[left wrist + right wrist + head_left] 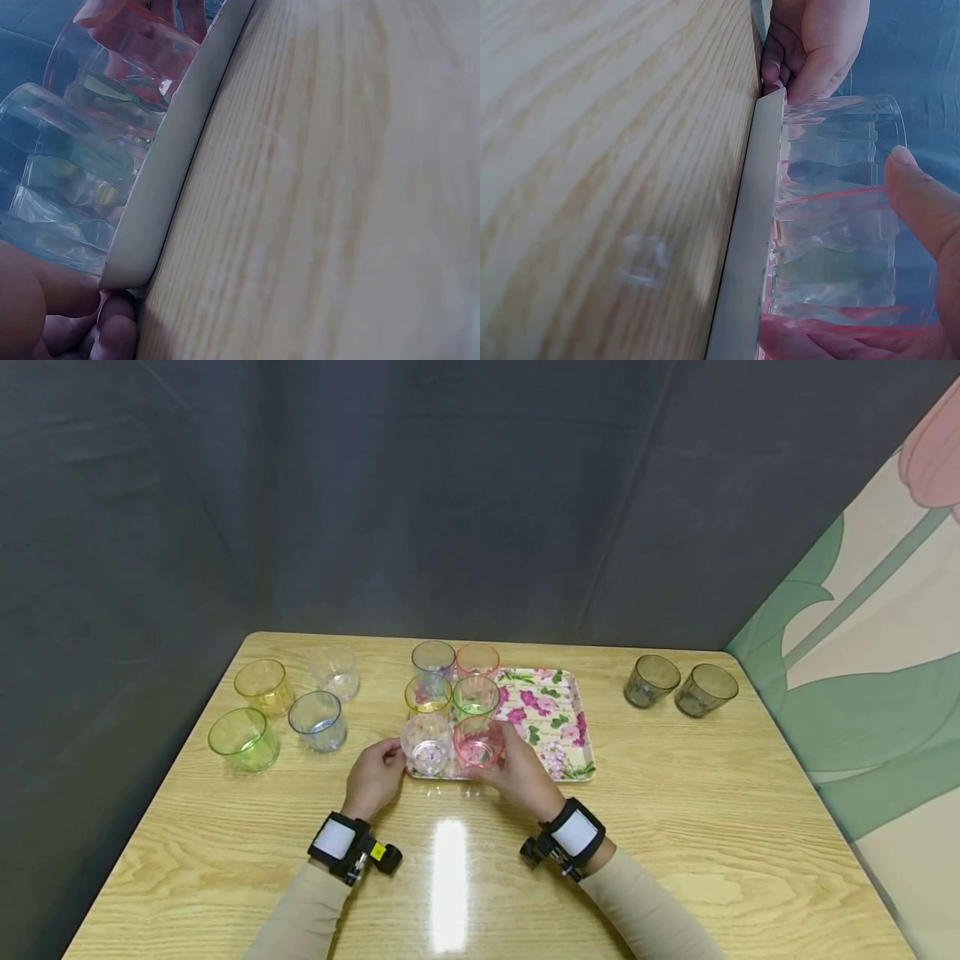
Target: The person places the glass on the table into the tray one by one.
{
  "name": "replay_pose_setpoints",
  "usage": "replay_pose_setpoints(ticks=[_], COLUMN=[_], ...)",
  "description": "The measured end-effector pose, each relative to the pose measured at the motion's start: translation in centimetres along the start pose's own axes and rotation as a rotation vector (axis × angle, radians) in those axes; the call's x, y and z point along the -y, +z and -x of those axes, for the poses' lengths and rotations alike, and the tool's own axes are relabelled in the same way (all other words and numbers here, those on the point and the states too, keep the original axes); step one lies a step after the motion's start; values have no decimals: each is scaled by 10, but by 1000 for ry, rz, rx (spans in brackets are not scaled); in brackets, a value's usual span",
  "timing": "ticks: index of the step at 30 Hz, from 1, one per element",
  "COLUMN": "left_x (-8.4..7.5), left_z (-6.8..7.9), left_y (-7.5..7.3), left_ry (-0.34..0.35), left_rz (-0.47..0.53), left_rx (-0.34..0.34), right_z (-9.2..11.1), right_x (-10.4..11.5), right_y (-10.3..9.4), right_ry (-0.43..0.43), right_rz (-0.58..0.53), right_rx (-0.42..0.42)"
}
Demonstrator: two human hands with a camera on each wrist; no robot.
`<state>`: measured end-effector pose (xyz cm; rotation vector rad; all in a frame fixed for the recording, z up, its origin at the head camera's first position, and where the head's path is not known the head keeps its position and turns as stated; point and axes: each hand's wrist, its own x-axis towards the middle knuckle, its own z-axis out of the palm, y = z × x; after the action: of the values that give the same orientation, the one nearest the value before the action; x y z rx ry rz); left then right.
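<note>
Right fingers (504,752) around pink cup (478,742)

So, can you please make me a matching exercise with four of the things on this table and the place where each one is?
Things:
1. pink cup
2. clear cup
3. two grey cups
4. green cup

Places:
a. on the bare table, far right, off the tray
b. front of the tray, held by the right hand
c. on the table at the near left, away from the hands
d. front left corner of the tray, at the left hand

Pairs: 1-b, 2-d, 3-a, 4-c
</note>
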<state>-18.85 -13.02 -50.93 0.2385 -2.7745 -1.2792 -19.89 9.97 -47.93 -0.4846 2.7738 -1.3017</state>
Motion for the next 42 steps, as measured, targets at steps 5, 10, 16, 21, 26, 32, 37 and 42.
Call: replay_pose_setpoints(ticks=[5, 10, 16, 21, 26, 32, 37, 42], left_x=[2, 2, 3, 4, 3, 2, 1, 1], left_z=[0, -1, -1, -1, -1, -1, 0, 1], left_y=[1, 1, 3, 4, 2, 1, 1, 1], left_ry=[0, 4, 14, 29, 6, -8, -21, -10], left_rz=[-5, 2, 11, 13, 21, 16, 17, 16], left_rx=[-3, -8, -20, -28, -7, 9, 11, 7], right_z=[0, 0, 1, 3, 7, 14, 18, 23], right_x=[1, 1, -1, -1, 4, -1, -14, -31], right_y=[0, 0, -1, -7, -27, -62, -87, -106], right_ry=[1, -5, 7, 25, 48, 58, 80, 127], right_rz=[8, 9, -24, -82, -107, -139, -92, 28], right_rx=[4, 5, 24, 37, 59, 32, -14, -35])
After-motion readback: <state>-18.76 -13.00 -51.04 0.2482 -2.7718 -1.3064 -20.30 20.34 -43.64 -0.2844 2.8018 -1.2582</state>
